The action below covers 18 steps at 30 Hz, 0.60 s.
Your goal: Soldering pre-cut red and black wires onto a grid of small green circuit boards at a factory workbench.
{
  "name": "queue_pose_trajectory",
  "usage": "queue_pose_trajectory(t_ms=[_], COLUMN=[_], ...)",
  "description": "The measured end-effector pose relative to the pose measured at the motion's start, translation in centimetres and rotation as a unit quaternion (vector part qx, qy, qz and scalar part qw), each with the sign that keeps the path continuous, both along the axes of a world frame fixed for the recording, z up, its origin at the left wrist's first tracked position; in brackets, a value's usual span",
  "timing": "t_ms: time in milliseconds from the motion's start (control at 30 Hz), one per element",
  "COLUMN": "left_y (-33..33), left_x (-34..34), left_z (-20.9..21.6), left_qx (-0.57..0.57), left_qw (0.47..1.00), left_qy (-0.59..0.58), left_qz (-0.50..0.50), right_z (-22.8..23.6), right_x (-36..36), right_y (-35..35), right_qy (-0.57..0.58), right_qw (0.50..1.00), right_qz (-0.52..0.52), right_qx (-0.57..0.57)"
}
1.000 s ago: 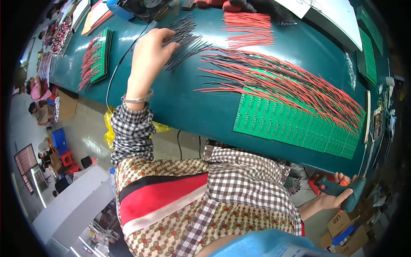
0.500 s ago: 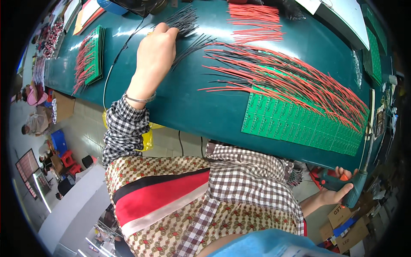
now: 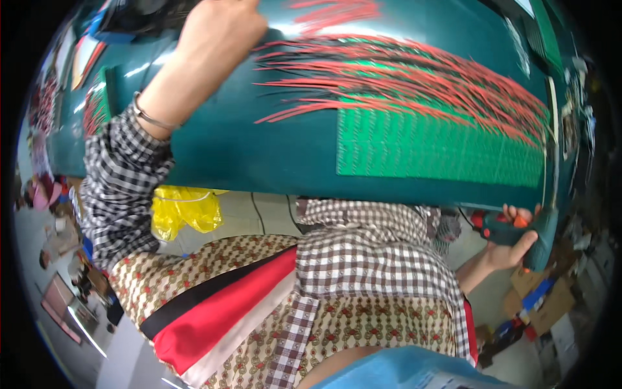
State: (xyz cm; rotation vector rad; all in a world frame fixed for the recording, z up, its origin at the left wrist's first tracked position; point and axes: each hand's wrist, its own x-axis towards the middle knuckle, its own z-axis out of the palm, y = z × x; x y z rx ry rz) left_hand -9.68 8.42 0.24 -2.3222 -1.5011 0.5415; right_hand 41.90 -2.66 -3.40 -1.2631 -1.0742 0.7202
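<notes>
My left hand point(image 3: 223, 29) is stretched out over the far part of the table at the upper edge, its fingers cut off and blurred, so their grip cannot be made out. Low on the right, my right hand point(image 3: 502, 256) is wrapped round a dark green pistol-shaped soldering gun point(image 3: 545, 243) with an orange trigger; its long thin tip points upward past the table's right edge. Between the hands lie green circuit boards point(image 3: 414, 149) in a row. Many red and black wires point(image 3: 414, 84) fan across their far side, loose ends toward the left.
A dark green table point(image 3: 253, 149) fills the upper half. More red wires point(image 3: 340, 13) lie at the far side. At the left stands a stack of boards with wires point(image 3: 97, 107). A yellow plastic bag point(image 3: 188, 211) hangs below the front edge; cardboard boxes point(image 3: 544, 301) stand lower right.
My view has swung, so the boards and wires appear further left and higher. My left hand has gone up to the frame's edge; the black wires beneath it are out of sight. The right keeps its grip.
</notes>
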Motion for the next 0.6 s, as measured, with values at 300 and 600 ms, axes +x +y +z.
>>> queue_pose_trajectory(t_ms=[300, 600], left_y=[1.1, -9.0], left_x=[-1.1, 5.7], left_z=[-0.2, -2.7], left_qx=[0.029, -0.034], left_qw=[0.998, 0.892], left_qy=[-0.062, -0.442], left_qz=[-0.011, -0.087], right_z=[0.2, -0.6], right_x=[-1.8, -3.4], right_y=[-2.1, -2.5], right_qy=[-0.041, 0.003], right_qw=[0.997, 0.996], right_qz=[-0.06, 0.029], right_qx=[-0.017, -0.079])
